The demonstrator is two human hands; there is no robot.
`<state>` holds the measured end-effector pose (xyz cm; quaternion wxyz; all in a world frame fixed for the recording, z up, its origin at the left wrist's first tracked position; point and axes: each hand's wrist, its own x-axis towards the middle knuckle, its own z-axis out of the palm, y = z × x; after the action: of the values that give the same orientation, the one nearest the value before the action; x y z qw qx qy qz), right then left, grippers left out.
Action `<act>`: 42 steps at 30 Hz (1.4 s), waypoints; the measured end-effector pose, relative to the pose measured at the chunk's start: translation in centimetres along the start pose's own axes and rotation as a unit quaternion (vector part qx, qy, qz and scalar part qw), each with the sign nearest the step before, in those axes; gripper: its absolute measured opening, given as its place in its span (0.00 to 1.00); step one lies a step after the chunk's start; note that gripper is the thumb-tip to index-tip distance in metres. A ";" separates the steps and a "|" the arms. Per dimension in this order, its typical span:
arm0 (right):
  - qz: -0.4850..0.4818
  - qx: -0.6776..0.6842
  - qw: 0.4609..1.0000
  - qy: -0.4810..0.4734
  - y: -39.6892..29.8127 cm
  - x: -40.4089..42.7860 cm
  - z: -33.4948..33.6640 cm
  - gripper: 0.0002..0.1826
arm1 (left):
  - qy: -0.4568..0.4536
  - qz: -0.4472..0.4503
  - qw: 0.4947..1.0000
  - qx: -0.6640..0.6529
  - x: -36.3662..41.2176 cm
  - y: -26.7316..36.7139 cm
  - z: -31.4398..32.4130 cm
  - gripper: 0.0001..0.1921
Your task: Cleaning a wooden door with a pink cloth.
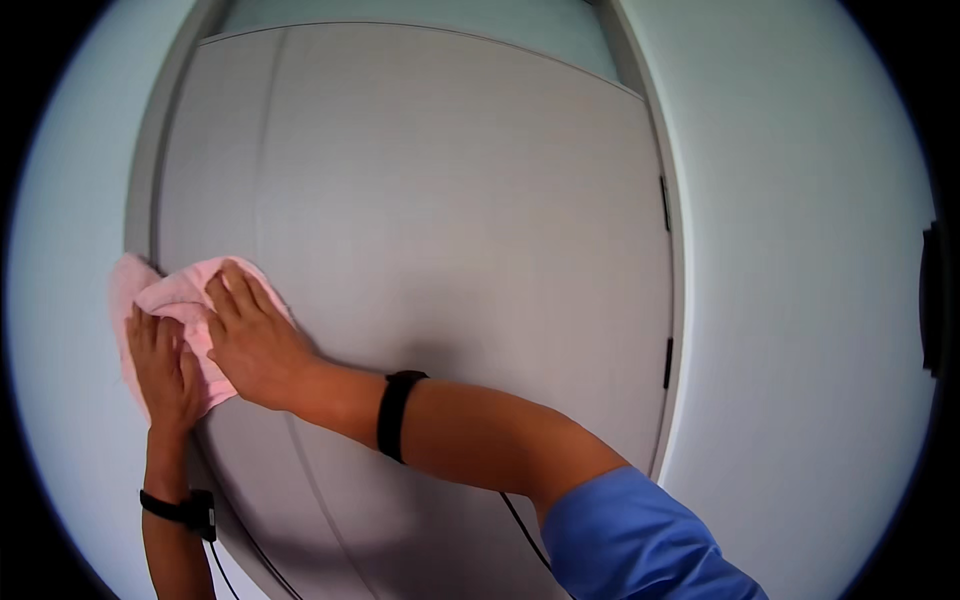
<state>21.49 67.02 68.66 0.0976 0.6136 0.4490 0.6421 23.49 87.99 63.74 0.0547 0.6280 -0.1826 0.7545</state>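
Observation:
A pink cloth [184, 289] is bunched across the left edge of a grey door [465, 210] and the door frame [141, 199] beside it. My left hand [163, 367] presses on the cloth's left part, over the frame, with its fingers pointing up. To the right, my right hand [259, 337] holds the same cloth against the door's surface, fingers spread a little. A fold stands up between the two hands. The palms and the cloth's underside are hidden.
Two dark hinges, an upper one [664, 202] and a lower one [667, 364], line the door's right edge. Pale walls [795, 262] flank the frame. A black object [931, 300] shows at the far right. Thin cables [527, 531] hang near my forearms, which wear black straps [400, 417].

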 end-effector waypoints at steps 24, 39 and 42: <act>0.344 -0.251 0.905 -0.007 30.4 -45.1 -35.4 0.27 | -0.072 0.253 0.907 -0.329 12.2 58.5 18.4 0.38; 0.201 -0.169 0.965 0.010 22.1 -26.5 -30.0 0.26 | 0.009 0.086 0.973 -0.215 17.7 41.2 7.9 0.22; 0.166 -0.126 0.977 -0.055 16.9 -20.5 -25.7 0.33 | -0.016 0.036 0.984 -0.171 14.8 32.5 6.4 0.21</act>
<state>10.89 31.64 70.12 0.0905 0.6970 0.2505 0.6657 16.27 53.49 72.27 0.1310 0.6144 -0.3325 0.7035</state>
